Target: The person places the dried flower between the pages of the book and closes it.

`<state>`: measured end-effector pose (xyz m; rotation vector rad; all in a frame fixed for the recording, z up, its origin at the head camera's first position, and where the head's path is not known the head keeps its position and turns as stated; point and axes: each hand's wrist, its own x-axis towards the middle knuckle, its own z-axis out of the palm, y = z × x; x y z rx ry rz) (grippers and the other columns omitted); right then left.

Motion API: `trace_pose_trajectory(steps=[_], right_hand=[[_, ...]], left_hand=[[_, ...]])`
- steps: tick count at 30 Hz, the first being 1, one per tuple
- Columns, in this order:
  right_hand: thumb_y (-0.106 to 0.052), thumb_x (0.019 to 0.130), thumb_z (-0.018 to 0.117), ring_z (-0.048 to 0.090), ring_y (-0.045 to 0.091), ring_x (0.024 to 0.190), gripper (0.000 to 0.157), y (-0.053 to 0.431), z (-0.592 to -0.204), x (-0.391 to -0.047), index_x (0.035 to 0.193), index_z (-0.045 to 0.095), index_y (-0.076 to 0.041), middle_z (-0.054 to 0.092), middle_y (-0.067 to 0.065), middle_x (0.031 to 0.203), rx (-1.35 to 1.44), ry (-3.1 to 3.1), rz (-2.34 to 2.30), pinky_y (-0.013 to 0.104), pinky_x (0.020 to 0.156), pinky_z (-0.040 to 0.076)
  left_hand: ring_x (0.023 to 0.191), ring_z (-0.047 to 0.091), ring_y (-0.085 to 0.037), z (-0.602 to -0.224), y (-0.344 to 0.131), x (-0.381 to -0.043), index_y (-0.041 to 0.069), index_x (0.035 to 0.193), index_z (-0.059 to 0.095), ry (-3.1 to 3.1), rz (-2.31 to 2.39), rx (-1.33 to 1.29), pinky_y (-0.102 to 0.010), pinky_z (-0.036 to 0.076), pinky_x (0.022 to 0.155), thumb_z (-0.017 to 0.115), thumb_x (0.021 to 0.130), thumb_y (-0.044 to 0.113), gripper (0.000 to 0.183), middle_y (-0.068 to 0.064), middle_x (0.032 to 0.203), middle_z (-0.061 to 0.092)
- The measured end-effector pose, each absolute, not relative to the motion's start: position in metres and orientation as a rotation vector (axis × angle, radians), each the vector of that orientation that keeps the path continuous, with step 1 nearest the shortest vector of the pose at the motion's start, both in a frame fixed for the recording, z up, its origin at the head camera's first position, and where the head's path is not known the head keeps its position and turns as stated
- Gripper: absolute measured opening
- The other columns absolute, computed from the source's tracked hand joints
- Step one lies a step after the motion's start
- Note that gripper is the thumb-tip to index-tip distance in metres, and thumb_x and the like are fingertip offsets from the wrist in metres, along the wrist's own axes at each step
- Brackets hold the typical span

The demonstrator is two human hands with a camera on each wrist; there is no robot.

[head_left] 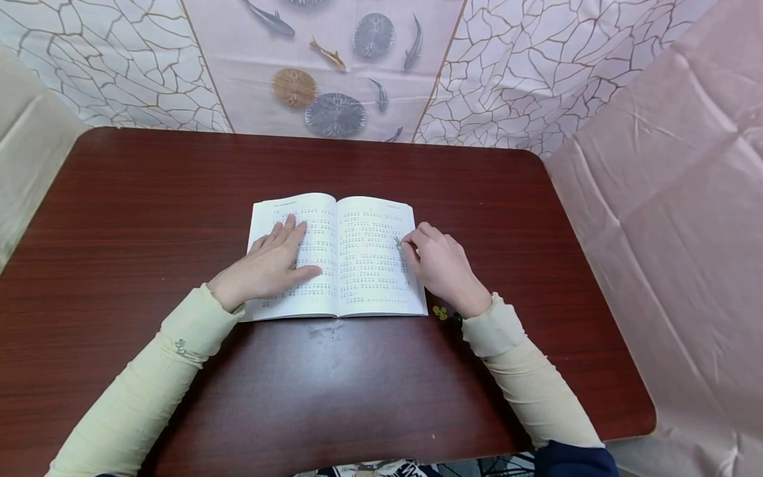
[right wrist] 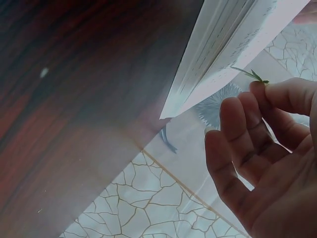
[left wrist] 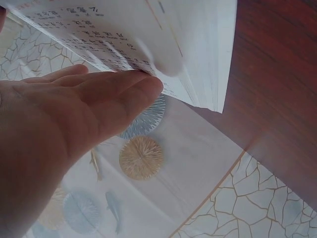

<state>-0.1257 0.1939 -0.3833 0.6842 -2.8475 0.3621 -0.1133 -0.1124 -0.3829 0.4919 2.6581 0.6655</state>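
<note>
An open book (head_left: 372, 265) with printed pages lies on the dark red-brown table. Spread across its left page, my left hand (head_left: 271, 265) rests with straight fingers and the thumb apart; in the left wrist view its fingertips touch the paper. Over the right page's outer edge, my right hand (head_left: 438, 262) pinches a small green plant sprig (right wrist: 253, 76) between thumb and index finger. The other fingers of that hand are loosely bent in the right wrist view. Close by the right wrist, a small yellow-green leafy piece (head_left: 440, 312) lies on the table near the book's lower right corner.
Beside the leafy piece, a small dark object (head_left: 457, 317) is partly hidden by the right wrist. The wooden table (head_left: 149, 199) extends around the book. Patterned cloth (head_left: 334, 59) hangs behind its far edge, and plain pale cloth (head_left: 673, 199) at the right.
</note>
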Motion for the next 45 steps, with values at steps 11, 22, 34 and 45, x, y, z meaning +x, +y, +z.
trace_pose_trajectory(steps=[11, 22, 34, 45], right_hand=[[-0.021, 0.098, 0.056, 0.06, 0.021, 0.076, 0.021, 0.1912, -0.386, -0.1244, 0.099, 0.073, -0.009, 0.062, 0.004, 0.093, 0.75, -2.895, 0.308, 0.039, 0.066, 0.049], [-0.02, 0.095, 0.061, 0.052, 0.015, 0.067, 0.017, 0.1899, -0.3866, -0.123, 0.1, 0.073, -0.009, 0.059, 0.002, 0.087, 0.79, -2.92, 0.289, 0.031, 0.057, 0.043], [-0.02, 0.095, 0.062, 0.053, 0.015, 0.069, 0.016, 0.1884, -0.3868, -0.1217, 0.099, 0.074, -0.011, 0.059, 0.0, 0.088, 0.785, -2.955, 0.306, 0.031, 0.059, 0.044], [-0.021, 0.095, 0.06, 0.053, 0.014, 0.069, 0.016, 0.1902, -0.3851, -0.1216, 0.099, 0.073, -0.012, 0.059, -0.001, 0.089, 0.755, -2.96, 0.336, 0.032, 0.06, 0.045]], left_hand=[[0.145, 0.002, -0.044, -0.3823, -0.1127, -0.1133, -0.004, 0.153, 0.01, 2.658, 0.67, 0.498, -0.061, 0.008, 0.113, 0.055, 0.095, 0.049, 0.091, -0.025, 0.159, -0.003], [0.145, 0.002, -0.043, -0.3819, -0.1137, -0.1124, -0.005, 0.153, 0.012, 2.651, 0.677, 0.498, -0.058, 0.008, 0.114, 0.055, 0.095, 0.049, 0.09, -0.03, 0.157, -0.003], [0.146, 0.001, -0.042, -0.3813, -0.1143, -0.1127, -0.005, 0.153, 0.012, 2.648, 0.675, 0.507, -0.056, 0.008, 0.115, 0.055, 0.096, 0.048, 0.089, -0.03, 0.157, 0.0], [0.146, 0.004, -0.041, -0.3817, -0.1137, -0.1135, -0.007, 0.152, 0.014, 2.658, 0.673, 0.521, -0.056, 0.01, 0.115, 0.057, 0.096, 0.046, 0.088, -0.03, 0.157, 0.004]])
